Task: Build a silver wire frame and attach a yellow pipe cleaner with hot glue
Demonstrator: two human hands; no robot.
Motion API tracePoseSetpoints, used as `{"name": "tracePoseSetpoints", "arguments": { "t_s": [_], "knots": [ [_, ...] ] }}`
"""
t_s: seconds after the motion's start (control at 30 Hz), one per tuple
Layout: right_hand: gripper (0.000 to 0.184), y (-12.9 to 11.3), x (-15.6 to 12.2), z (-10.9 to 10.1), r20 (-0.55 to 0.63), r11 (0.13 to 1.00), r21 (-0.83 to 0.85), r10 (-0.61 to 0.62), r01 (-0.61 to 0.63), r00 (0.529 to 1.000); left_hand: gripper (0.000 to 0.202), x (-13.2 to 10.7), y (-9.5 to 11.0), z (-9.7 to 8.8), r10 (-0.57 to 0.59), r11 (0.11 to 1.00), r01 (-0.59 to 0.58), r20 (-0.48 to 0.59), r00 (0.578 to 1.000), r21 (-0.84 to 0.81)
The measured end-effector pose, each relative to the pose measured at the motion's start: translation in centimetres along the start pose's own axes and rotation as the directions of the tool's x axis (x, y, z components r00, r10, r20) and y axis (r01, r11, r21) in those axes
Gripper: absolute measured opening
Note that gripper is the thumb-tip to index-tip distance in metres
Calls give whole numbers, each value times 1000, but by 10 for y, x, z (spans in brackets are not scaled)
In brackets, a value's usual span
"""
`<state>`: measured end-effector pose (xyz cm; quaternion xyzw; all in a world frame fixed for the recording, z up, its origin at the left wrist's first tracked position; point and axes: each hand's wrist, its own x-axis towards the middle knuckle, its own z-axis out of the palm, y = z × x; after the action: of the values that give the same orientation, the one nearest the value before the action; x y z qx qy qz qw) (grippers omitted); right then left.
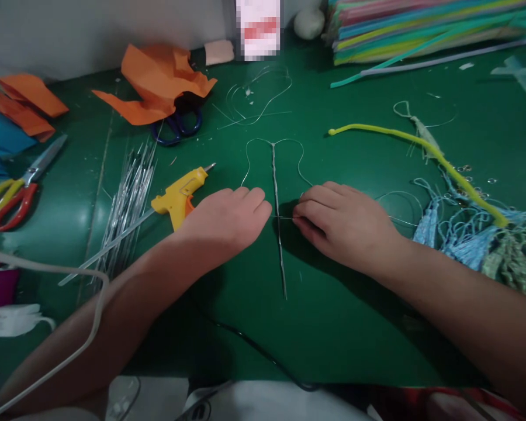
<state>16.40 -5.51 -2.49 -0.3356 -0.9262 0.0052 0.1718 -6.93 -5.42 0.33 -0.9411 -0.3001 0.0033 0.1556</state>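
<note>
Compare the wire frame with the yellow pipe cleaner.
The wire frame is thin, bare, silver; the pipe cleaner is thicker, fuzzy, yellow. The frame has a straight stem topped by two loops; the pipe cleaner is one long curve. The frame lies between left hand and right hand; the pipe cleaner lies apart. Both rest on the mat.

Table mat (333, 316): dark green, plain. Wire frame (277, 193): silver-grey. Glue gun (179, 196): yellow w/ orange trigger. Crumpled paper (158, 82): orange; paper strips (26, 102) at far left also orange, w/ a blue sheet (0, 140) beside them. Scissors (177, 128) under the paper: dark blue handles. 2nd scissors (9, 202): yellow + red handles, steel-grey blades. Rod bundle (129, 193): shiny silver. Pipe cleaner (421, 146): bright yellow. Tassels (456, 234): light blue; one tassel (517, 260) at right edge pale green. Stack (421, 29) at back: bands of pink, yellow, green, teal, lilac. Cable (70, 351): white. Cord (254, 346): black.
</note>
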Motion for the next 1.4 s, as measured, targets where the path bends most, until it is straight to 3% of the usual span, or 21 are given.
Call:
{"name": "tracePoseSetpoints", "arguments": {
  "t_s": [0.63,1.0,1.4],
  "knots": [
    [23,-1,3,3,-7,1000,-21,-19,18,1000,19,1,1,-1,14,1000,-14,-6,1000,4],
    [19,-5,1,-1,-120,998,-43,-43,38,992,20,-1,5,-2,8,1000,-8,-5,1000,4],
    [30,3,1,-2,-52,969,-30,-247,246,968,25,1,5,-4,47,999,-46,-47,998,24]
  ]
}}
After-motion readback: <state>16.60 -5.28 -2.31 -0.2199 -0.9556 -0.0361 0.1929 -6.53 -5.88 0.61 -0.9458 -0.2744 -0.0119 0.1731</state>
